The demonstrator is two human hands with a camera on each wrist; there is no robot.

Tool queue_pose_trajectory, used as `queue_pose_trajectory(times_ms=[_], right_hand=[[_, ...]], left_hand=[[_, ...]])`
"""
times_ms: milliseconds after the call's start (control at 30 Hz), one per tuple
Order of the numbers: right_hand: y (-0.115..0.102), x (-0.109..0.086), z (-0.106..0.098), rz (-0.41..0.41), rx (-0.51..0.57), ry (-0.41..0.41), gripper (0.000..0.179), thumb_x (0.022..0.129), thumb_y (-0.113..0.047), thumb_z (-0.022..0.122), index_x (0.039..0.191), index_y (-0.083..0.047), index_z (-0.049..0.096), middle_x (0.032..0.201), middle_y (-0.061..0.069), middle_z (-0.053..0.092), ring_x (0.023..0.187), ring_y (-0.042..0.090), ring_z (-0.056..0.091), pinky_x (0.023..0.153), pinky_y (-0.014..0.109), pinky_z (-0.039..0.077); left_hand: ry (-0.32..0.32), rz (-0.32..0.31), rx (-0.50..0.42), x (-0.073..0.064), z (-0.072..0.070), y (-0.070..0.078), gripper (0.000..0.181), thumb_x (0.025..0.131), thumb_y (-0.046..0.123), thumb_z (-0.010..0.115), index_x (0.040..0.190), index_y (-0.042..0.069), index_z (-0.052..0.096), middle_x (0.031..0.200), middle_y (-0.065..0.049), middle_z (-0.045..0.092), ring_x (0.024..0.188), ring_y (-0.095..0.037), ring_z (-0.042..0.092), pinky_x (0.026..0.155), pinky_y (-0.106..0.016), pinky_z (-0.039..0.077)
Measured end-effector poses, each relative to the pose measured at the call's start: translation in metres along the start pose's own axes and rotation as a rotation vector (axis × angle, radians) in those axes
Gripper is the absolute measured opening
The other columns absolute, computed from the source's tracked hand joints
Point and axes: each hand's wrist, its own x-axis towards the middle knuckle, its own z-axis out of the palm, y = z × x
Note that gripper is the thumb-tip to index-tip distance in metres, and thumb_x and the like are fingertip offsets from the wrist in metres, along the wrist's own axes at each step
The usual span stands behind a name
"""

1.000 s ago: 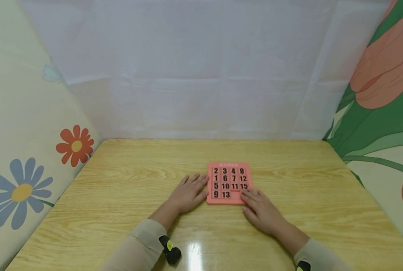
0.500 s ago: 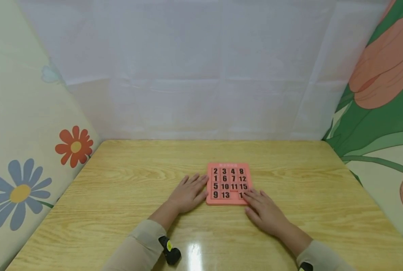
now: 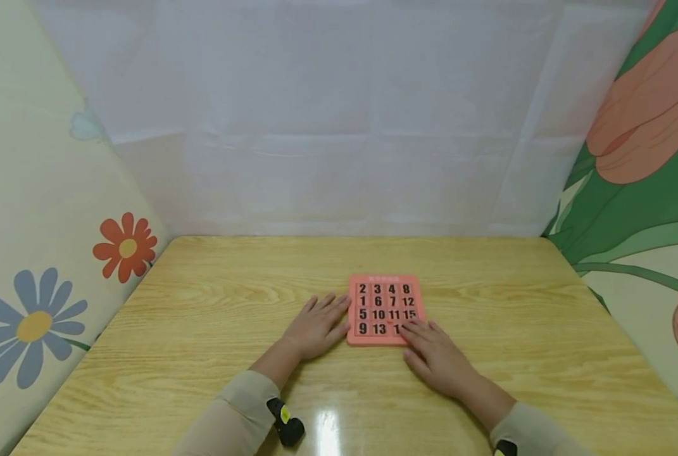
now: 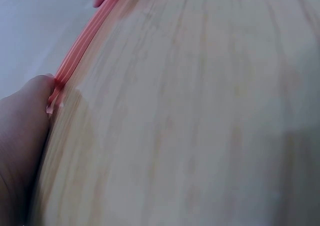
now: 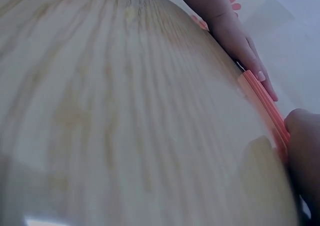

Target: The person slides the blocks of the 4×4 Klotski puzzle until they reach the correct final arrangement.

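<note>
Number slide puzzle [image 3: 385, 308] is lying on the table [image 3: 230, 278]. Left hand [image 3: 314, 327], fingers straight, is resting against its left edge; right hand [image 3: 440, 362], fingers extended, is touching a near-row tile [image 3: 397, 329]. Apparently positioning that tile; next move probably calls for lifting fingertips without shifting it.

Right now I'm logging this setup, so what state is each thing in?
Number puzzle: lying flat, top row out of order at 2, 3, 4, 8.
Left hand: fingers extended, at the puzzle's left edge.
Right hand: fingers extended over the puzzle's lower right.
White sheet: creased, upright behind the table.
</note>
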Motion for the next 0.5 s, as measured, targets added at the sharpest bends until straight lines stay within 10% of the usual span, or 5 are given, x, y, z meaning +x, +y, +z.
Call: queue_pose_trajectory(times_ms=[500], right_hand=[[-0.0068, 0.0055, 0.0009, 0.015, 0.017, -0.049, 0.048, 0.098, -0.031, 0.054, 0.141, -0.008, 0.053, 0.149, 0.009, 0.049, 0.143, 0.028, 0.041, 0.121, 0.052, 0.023]], left_hand=[[0.011, 0.004, 0.000, 0.0005, 0.0009, -0.0002, 0.061, 0.104, 0.048, 0.034, 0.156, 0.016, 0.028, 0.161, 0.000, 0.030, 0.152, -0.028, 0.021, 0.125, -0.052, 0.011]])
